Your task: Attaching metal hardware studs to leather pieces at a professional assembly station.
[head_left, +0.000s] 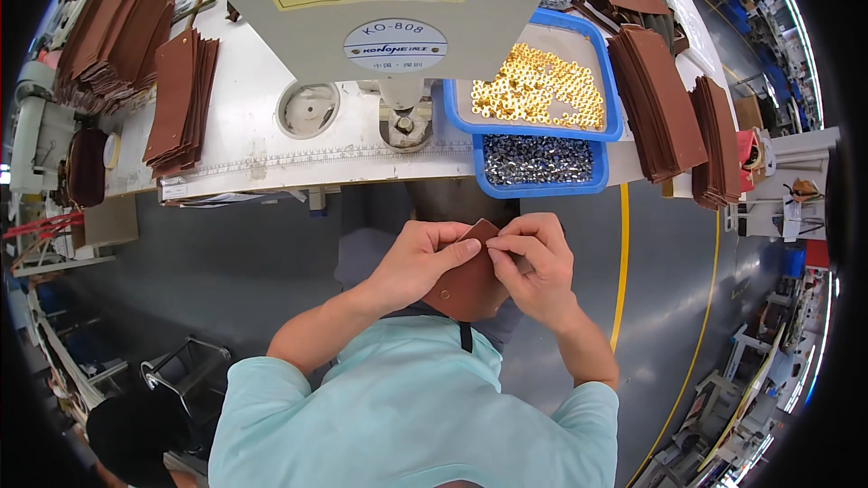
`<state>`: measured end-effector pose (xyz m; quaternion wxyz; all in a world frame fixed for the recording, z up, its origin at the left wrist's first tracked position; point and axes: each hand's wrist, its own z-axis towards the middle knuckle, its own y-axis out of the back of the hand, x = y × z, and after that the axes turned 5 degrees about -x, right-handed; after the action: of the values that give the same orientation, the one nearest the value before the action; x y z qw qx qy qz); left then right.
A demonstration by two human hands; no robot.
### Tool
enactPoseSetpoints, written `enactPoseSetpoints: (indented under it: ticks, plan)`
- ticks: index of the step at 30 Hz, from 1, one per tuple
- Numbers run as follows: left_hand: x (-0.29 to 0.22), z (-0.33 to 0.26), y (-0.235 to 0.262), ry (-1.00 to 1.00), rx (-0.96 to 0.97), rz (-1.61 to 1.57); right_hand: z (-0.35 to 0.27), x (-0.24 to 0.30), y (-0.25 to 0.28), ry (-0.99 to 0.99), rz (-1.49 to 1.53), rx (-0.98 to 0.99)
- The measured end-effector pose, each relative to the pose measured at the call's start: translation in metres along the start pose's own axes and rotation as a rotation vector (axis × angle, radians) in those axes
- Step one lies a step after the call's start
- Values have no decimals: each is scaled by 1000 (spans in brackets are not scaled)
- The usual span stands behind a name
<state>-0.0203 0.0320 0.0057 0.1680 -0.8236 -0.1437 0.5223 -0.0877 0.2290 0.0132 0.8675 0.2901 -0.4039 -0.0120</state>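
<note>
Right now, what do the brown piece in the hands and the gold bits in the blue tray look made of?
Flat brown rounded piece, held by left hand and right hand: looks like leather or leatherette, matte, bends slightly, small metal stud near its lower edge. Small gold pieces in the blue plastic tray: likely brass-plated metal, bright glints.

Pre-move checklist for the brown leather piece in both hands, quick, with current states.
1. Left hand grips the brown leather piece: ok.
2. Right hand pinches the piece's upper edge: ok.
3. Piece held clear of the press head and the white bench: ok.
4. Gold hardware present in the upper blue tray: ok.
5. Silver hardware present in the lower blue tray: ok.
6. Hardware already seated in the piece under the fingers: cannot tell.
</note>
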Motion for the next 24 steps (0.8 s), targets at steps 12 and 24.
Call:
enactPoseSetpoints:
  ticks: [12,24]
  plan:
    - [-6,-10,-4,-57,-77,357,2,10,-3,-404,254,-37]
    - [18,15,5,-943,-84,1050,50,-66,28,-289,-369,86]
